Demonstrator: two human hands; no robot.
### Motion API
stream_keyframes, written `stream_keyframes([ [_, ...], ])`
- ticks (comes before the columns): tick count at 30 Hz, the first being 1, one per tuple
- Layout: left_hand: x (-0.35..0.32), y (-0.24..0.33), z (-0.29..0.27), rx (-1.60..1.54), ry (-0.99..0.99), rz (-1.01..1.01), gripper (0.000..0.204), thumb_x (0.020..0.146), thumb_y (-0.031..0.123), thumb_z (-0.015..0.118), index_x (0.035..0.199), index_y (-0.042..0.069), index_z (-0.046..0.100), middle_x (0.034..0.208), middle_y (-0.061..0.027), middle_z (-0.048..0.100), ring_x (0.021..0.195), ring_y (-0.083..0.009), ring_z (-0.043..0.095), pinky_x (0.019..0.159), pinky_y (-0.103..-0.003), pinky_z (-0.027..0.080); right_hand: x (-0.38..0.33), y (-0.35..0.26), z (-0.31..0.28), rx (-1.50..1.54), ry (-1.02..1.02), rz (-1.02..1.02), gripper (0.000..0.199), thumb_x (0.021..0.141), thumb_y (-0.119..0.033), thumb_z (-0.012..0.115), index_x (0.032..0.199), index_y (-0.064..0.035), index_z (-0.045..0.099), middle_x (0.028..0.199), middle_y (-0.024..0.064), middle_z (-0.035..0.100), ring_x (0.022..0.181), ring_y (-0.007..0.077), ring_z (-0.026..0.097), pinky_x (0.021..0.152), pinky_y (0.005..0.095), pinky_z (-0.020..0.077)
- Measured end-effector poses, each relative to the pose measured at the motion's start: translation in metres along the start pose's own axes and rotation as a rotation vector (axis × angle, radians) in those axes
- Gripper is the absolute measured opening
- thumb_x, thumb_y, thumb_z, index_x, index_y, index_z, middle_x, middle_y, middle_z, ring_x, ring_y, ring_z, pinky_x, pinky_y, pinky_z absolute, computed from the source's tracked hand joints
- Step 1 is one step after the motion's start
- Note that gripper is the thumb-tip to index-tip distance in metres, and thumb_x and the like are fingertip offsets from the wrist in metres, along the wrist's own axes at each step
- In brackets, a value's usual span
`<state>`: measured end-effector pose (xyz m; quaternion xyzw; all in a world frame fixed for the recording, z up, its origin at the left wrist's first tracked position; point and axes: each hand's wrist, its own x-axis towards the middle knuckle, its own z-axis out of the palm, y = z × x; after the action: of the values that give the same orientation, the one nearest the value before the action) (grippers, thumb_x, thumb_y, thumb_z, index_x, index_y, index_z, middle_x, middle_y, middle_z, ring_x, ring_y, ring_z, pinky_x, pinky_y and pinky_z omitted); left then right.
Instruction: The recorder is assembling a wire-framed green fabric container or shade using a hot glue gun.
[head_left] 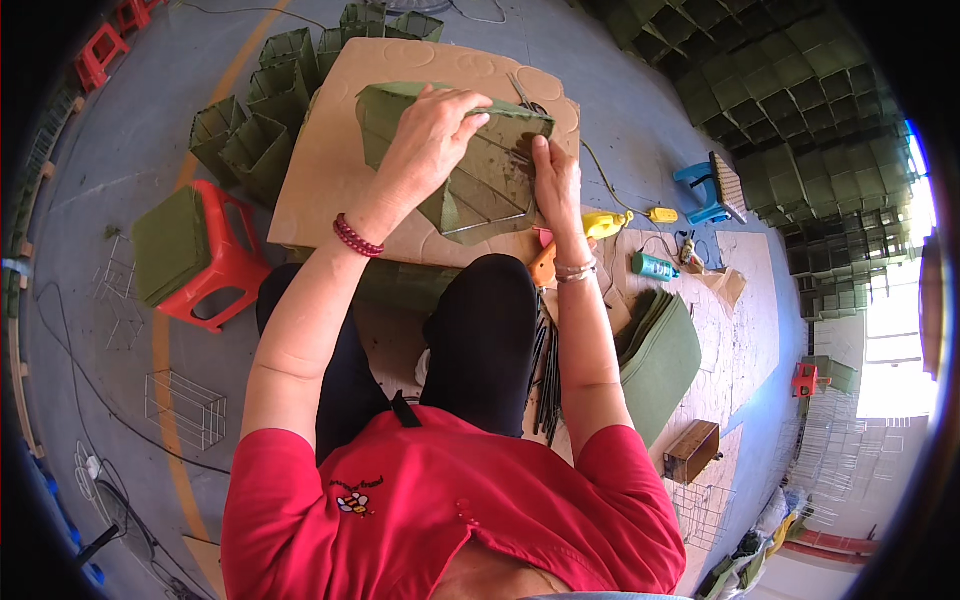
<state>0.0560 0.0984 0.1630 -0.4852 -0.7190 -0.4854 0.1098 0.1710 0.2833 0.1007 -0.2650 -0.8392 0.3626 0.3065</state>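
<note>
In front of me a green fabric box (470, 195) with a thin wire frame lies tilted on a cardboard-topped work surface (325, 175). Wire rods and some brown specks show on its inside. My left hand (438, 132) is closed on the upper edge, thumb and fingers pinching the fabric. At the right edge, my right hand (557, 182) grips the box, its thumb on the near face and its other fingers partly hidden. Beyond the box, a dark tool (522, 92) lies partly covered on the cardboard.
Several green boxes (270, 140) stand at the far left. Green sheets (170, 240) lie on a red stool (235, 255); more green sheets (665, 365) are at my right. A yellow bottle (603, 223), a teal bottle (653, 265) and a blue stool (705, 195) stand right. Wire frames (187, 408) sit left.
</note>
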Motion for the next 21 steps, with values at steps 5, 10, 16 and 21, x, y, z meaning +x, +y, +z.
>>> stream_keyframes([
  [5, -0.002, -0.001, 0.002, 0.01, 0.04, -0.001, 0.017, 0.093, 0.01, 0.062, 0.106, 0.001, 0.066, 0.097, -0.0132, 0.071, 0.091, -0.0326, 0.066, 0.112, -0.051, 0.036, 0.001, -0.003, 0.029, 0.343, 0.06, -0.065, 0.05, 0.106, -0.039, 0.044, 0.101, 0.0061, 0.065, 0.073, 0.0079, 0.064, 0.071, 0.0141, 0.053, 0.066, 0.038, 0.0436],
  [10, 0.0, 0.003, 0.01, 0.151, 0.08, 0.047, 0.009, 0.091, 0.006, 0.061, 0.096, 0.001, 0.066, 0.092, -0.0141, 0.07, 0.093, -0.0312, 0.065, 0.111, -0.052, 0.037, -0.001, -0.01, 0.034, 0.582, -0.115, 0.073, 0.055, 0.107, -0.042, 0.038, 0.117, 0.006, 0.063, 0.103, 0.0076, 0.067, 0.093, 0.0132, 0.057, 0.086, 0.0309, 0.0455],
  [16, 0.005, 0.008, 0.022, 0.185, 0.006, 0.081, 0.009, 0.09, 0.006, 0.06, 0.095, 0.001, 0.066, 0.09, -0.0156, 0.069, 0.093, -0.0313, 0.065, 0.11, -0.052, 0.038, -0.009, 0.044, 0.013, 0.608, 0.056, 0.166, 0.052, 0.105, -0.042, 0.044, 0.112, 0.0055, 0.065, 0.099, 0.0114, 0.072, 0.086, 0.0169, 0.067, 0.078, 0.0338, 0.0513],
  [21, 0.013, 0.0, 0.023, 0.218, -0.066, 0.033, 0.017, 0.091, 0.009, 0.063, 0.105, 0.002, 0.069, 0.09, -0.0166, 0.07, 0.088, -0.0323, 0.067, 0.111, -0.05, 0.039, -0.07, 0.118, -0.021, -0.49, 0.218, 0.193, 0.037, 0.088, -0.039, 0.069, 0.09, -0.0021, 0.066, 0.083, 0.0174, 0.069, 0.08, 0.0377, 0.066, 0.079, 0.0449, 0.0515],
])
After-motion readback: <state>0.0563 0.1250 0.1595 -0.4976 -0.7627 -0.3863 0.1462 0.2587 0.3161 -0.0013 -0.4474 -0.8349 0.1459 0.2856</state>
